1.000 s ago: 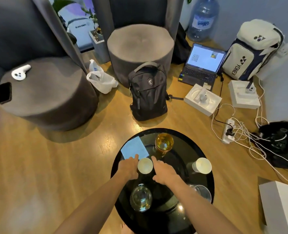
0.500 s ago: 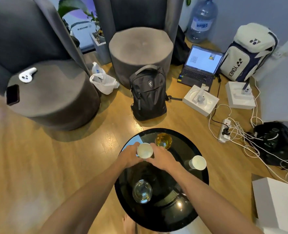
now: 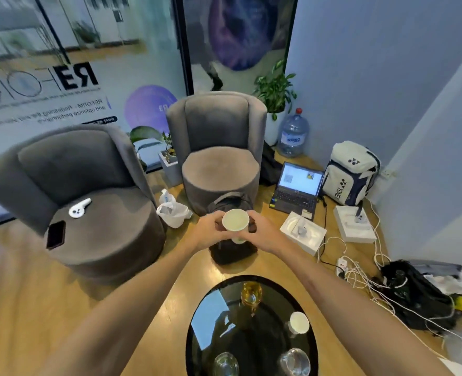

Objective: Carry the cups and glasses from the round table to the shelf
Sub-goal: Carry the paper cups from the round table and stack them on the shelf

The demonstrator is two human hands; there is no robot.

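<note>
A white paper cup (image 3: 235,220) is held up in front of me, well above the floor, between both hands. My left hand (image 3: 209,229) grips its left side and my right hand (image 3: 259,229) its right side. Below, the round black glass table (image 3: 210,321) carries an amber stemmed glass (image 3: 251,293), a second white cup (image 3: 299,322) and two clear glasses (image 3: 226,363) (image 3: 294,360) at its near edge. No shelf is in view.
Two grey armchairs (image 3: 102,213) (image 3: 220,169) stand ahead, with a phone and a white controller on the left one. A black backpack (image 3: 233,251) sits behind the table. A laptop (image 3: 297,188), white boxes, a white sports bag (image 3: 350,173) and tangled cables fill the right floor.
Both hands closed on the white cup on the table and lifted it up and away. The head view tilted upward, so the table now lies low in the frame.
</note>
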